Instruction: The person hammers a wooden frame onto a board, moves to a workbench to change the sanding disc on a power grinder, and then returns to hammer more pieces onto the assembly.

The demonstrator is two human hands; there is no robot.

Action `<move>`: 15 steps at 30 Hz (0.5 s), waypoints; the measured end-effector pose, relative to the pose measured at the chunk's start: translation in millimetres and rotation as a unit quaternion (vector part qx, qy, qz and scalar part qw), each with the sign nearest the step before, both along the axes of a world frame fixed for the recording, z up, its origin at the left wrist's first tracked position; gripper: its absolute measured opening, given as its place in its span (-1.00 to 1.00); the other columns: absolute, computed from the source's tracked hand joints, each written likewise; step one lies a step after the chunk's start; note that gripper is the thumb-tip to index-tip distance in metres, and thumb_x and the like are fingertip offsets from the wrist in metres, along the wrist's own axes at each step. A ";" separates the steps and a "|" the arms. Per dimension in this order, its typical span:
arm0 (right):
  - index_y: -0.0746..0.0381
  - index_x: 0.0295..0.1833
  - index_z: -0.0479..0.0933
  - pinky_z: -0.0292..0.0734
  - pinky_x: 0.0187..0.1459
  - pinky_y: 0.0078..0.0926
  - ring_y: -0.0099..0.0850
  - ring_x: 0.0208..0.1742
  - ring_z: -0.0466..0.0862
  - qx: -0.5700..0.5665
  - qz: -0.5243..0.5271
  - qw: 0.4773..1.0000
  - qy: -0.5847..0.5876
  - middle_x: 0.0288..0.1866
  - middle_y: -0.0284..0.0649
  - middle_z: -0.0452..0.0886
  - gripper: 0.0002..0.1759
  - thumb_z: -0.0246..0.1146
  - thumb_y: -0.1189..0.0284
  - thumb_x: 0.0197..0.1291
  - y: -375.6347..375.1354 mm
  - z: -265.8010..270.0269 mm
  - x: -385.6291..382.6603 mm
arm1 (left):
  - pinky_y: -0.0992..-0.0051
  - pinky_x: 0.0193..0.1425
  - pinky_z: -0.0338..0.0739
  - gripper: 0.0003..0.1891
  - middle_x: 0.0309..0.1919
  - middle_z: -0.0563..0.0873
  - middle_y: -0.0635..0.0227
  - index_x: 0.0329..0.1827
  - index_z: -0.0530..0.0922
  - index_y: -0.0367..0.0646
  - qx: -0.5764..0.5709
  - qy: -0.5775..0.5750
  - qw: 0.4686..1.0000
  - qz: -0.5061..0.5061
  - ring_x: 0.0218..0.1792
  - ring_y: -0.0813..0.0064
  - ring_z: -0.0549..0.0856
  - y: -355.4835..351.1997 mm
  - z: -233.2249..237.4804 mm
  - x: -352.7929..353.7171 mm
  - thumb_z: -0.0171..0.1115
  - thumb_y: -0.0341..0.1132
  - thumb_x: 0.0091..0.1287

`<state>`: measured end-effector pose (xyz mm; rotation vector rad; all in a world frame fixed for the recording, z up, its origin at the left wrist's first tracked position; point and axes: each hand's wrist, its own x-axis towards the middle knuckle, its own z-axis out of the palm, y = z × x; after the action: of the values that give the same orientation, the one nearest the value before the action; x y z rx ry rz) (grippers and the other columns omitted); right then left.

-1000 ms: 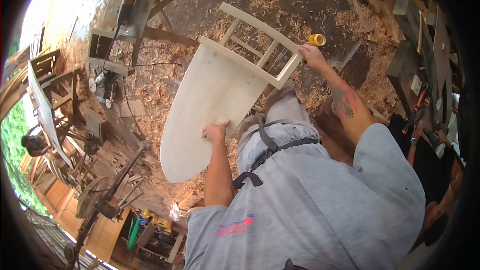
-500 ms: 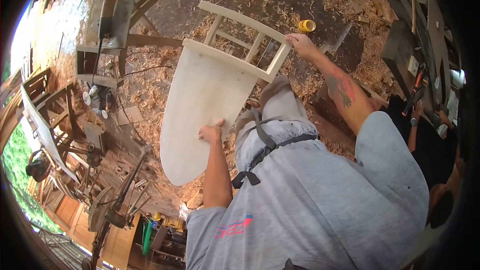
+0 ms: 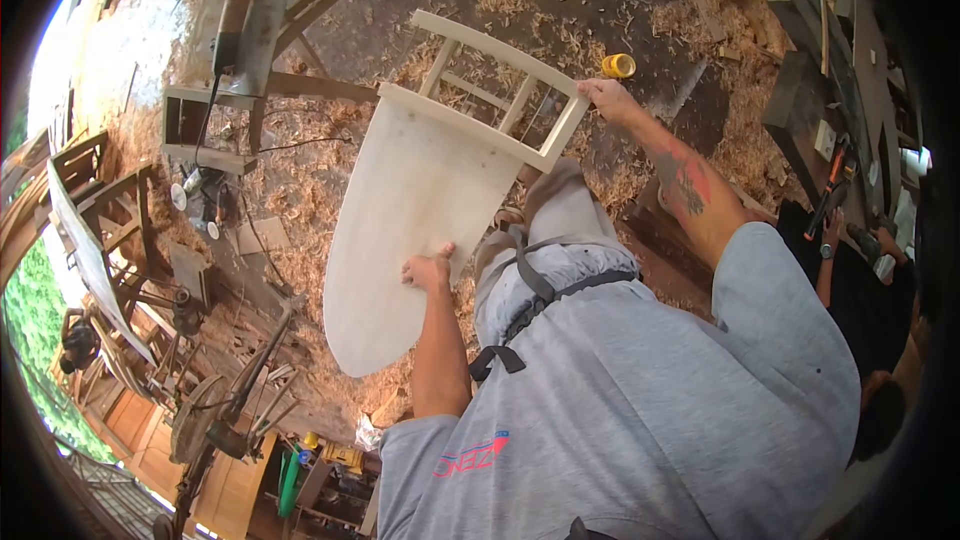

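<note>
A pale wooden piece, a broad panel (image 3: 390,200) with one rounded end and an open slatted frame (image 3: 520,65) along its other end, stretches out before my legs. At the panel's near side, my left hand (image 3: 429,268) presses on its face with bent fingers and the thumb apart; the fingertips do not show clearly. My right hand (image 3: 608,100) is closed around the outer corner of the frame. The panel hides whatever holds it up from beneath.
Wood shavings (image 3: 300,195) cover the floor. A yellow tape roll or can (image 3: 618,66) lies beyond my right hand. A bench with a power tool (image 3: 236,25) stands at left, its cord hanging down. Dark timber beams (image 3: 795,100) and another person's arm (image 3: 827,260) are at right.
The whole view has shifted slightly, with the wooden piece appearing a little lower and to the right. Both hands keep their places on it.
</note>
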<state>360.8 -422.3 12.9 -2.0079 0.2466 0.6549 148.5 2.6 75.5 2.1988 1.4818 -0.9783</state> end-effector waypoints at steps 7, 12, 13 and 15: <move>0.25 0.06 0.66 0.52 -0.11 -0.39 -0.39 -0.20 0.68 -0.028 0.016 0.999 -0.009 -0.22 -0.16 0.75 -0.56 0.14 0.11 0.42 4.8 16.0 1.7 | -0.04 0.55 0.15 0.43 0.37 0.11 -0.69 0.38 -0.07 -0.87 0.025 0.004 0.999 0.028 0.50 -0.43 0.08 -2.1 -5.2 0.3 0.70 0.10 -0.21; 0.27 0.06 0.65 0.52 -0.12 -0.39 -0.40 -0.22 0.67 -0.013 0.004 1.000 0.016 -0.24 -0.17 0.75 -0.56 0.14 0.12 0.43 4.7 18.1 3.3 | -0.01 0.55 0.16 0.46 0.38 0.07 -0.70 0.41 -0.07 -0.82 0.032 0.020 0.999 0.039 0.49 -0.43 0.13 -4.5 -2.6 3.5 0.72 0.11 -0.24; 0.26 0.07 0.65 0.52 -0.12 -0.39 -0.41 -0.22 0.67 -0.023 0.008 1.000 0.019 -0.23 -0.18 0.75 -0.57 0.13 0.12 0.43 5.5 21.2 3.6 | -0.01 0.55 0.16 0.46 0.38 0.07 -0.70 0.41 -0.07 -0.82 0.031 0.021 0.998 0.040 0.49 -0.43 0.13 -4.5 -3.0 3.1 0.72 0.11 -0.24; 0.26 0.08 0.65 0.52 -0.12 -0.40 -0.42 -0.21 0.66 -0.035 0.013 0.999 0.023 -0.22 -0.18 0.75 -0.57 0.13 0.13 0.43 4.5 22.3 4.5 | 0.01 0.55 0.17 0.46 0.39 0.05 -0.70 0.43 -0.08 -0.78 0.039 0.025 0.998 0.031 0.48 -0.42 0.15 -5.3 -2.5 4.0 0.72 0.10 -0.24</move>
<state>365.4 -417.9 35.2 -2.0673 0.2758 0.7190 152.5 -2.7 73.1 2.1810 1.6269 -0.9792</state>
